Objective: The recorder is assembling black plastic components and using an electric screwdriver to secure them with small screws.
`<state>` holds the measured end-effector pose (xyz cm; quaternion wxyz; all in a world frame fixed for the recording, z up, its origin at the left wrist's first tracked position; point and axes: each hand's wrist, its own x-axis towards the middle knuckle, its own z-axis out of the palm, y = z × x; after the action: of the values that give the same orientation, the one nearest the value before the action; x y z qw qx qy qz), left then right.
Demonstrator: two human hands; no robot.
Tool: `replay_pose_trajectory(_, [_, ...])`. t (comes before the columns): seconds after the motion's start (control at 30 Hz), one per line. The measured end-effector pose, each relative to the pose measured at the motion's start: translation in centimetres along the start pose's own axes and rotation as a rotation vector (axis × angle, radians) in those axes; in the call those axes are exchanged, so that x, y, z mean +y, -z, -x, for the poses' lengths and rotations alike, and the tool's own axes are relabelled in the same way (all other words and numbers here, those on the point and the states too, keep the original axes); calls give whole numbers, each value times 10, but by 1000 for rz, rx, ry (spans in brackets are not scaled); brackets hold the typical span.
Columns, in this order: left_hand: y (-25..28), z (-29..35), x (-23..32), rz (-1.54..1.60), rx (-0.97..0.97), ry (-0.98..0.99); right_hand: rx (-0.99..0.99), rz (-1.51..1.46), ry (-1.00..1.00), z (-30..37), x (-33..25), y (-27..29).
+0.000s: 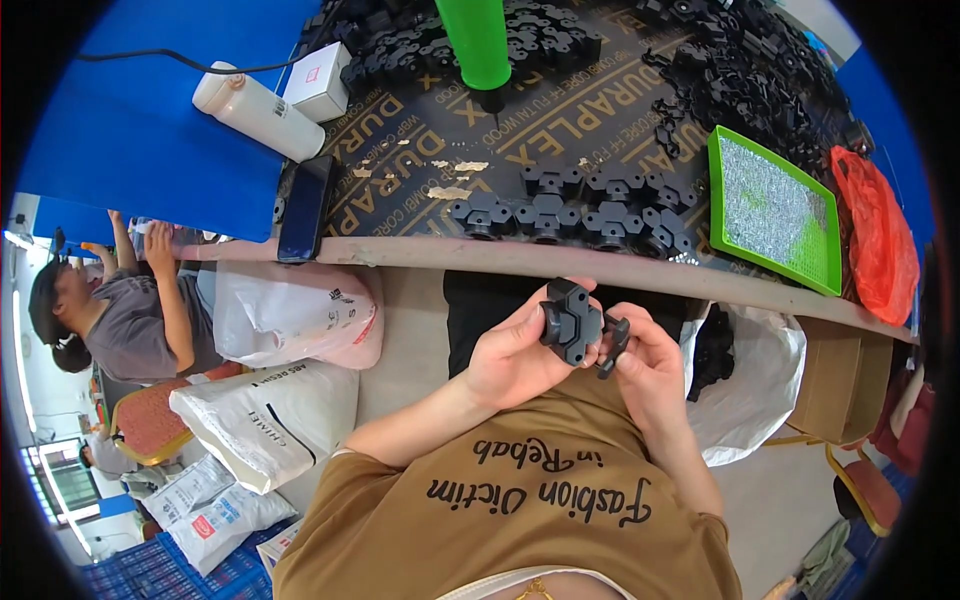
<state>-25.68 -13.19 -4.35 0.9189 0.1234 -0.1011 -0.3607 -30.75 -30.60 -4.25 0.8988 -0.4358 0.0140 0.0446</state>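
Black plastic part point(570, 320) sits gripped in the left hand point(515, 355), held just below the bench edge point(600, 268). Right hand point(645, 365) pinches a smaller black piece point(614, 345) against it; their joint is hidden by fingers.

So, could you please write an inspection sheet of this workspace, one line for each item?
Surface: dark printed board on a blue table.
Job's things: black plastic part in the left hand; smaller black piece in the right hand.
Clutter: row of black parts, green tray, white bottle, white box, phone, red bag.
Grippers: both hands closed on their pieces.
Cables: black cable on the table.
Surroundings: another person seated at left; white sacks on the floor.
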Motion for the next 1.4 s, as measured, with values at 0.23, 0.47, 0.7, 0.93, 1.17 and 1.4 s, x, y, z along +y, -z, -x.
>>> replay_pose_trajectory(0.23, [-10,5,9,-52,170,-5,-64,-51,164,-7,-9,-2])
replay_pose_trajectory(0.47, [-20,4,13,-116,105,24,-188,-7,148,-10,-14,-25])
replay_pose_trajectory(0.7, [-27,10,9,-277,146,-1,-116,123,123,-1,-15,-30])
replay_pose_trajectory(0.93, [-36,18,15,-572,141,-17,6,224,101,0,-16,-40])
replay_pose_trajectory(1.17, [-40,21,12,-994,173,-40,55,267,-28,-4,-11,-35])
replay_pose_trajectory(1.4, [-33,26,13,-1214,154,-11,-296,705,214,-12,-19,-28])
